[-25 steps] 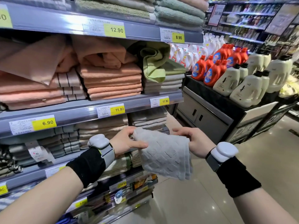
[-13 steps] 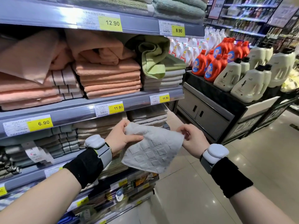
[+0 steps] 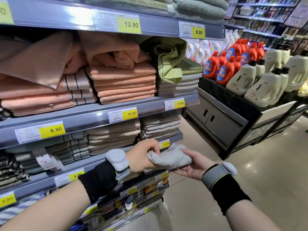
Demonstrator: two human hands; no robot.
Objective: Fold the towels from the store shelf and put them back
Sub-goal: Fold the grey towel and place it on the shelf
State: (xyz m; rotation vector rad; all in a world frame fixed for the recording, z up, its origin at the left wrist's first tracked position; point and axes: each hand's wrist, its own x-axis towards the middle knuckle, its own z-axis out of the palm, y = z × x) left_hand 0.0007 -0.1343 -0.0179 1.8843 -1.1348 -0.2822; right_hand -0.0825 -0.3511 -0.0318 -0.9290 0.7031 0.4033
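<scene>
Pinching one end of the bunched grey towel (image 3: 171, 158), the left hand (image 3: 143, 155) sat close beside the right hand (image 3: 193, 169), which clasped it from below; its long axis ran hand to hand, shelf stack (image 3: 160, 125) nearer the left.

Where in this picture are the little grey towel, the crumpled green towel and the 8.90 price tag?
grey towel (image 3: 175, 159), head view, on its bunched middle.
green towel (image 3: 168, 64), head view, on the fold drooping over the stack.
8.90 price tag (image 3: 198, 32), head view, on its yellow part.
</scene>
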